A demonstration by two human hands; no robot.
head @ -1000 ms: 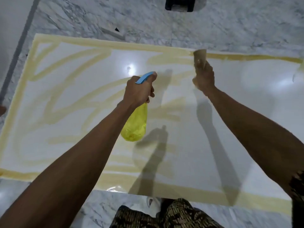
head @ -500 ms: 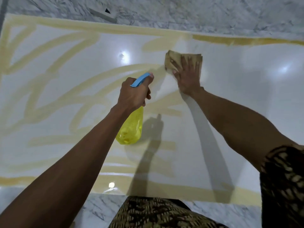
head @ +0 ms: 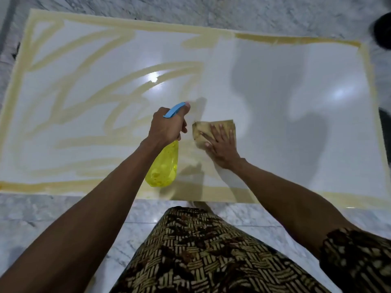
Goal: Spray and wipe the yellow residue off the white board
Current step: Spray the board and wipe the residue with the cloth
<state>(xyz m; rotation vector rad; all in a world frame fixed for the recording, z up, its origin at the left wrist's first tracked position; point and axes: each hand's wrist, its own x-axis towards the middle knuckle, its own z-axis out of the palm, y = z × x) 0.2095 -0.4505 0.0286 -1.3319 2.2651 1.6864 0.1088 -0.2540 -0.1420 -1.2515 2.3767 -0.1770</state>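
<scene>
Here no legible writing: spray bottle (head: 163,166), cloth (head: 203,132) unlabelled.

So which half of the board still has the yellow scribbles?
The left half of the white board, beside the spray bottle; right of the cloth only edge streaks remain.

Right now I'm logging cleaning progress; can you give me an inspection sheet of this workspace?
Surface: glossy white board lying on grey marble floor; right part looks wiped.
Job's things: yellow residue streaks cover the left part and border; translucent yellow spray bottle with blue trigger; folded tan cloth.
Clutter: nothing seen.
Grippers: left hand grips the bottle; right hand presses the cloth flat, fingers spread.
Cables: nothing seen.
Surroundings: dark blurred object at top right.
</scene>
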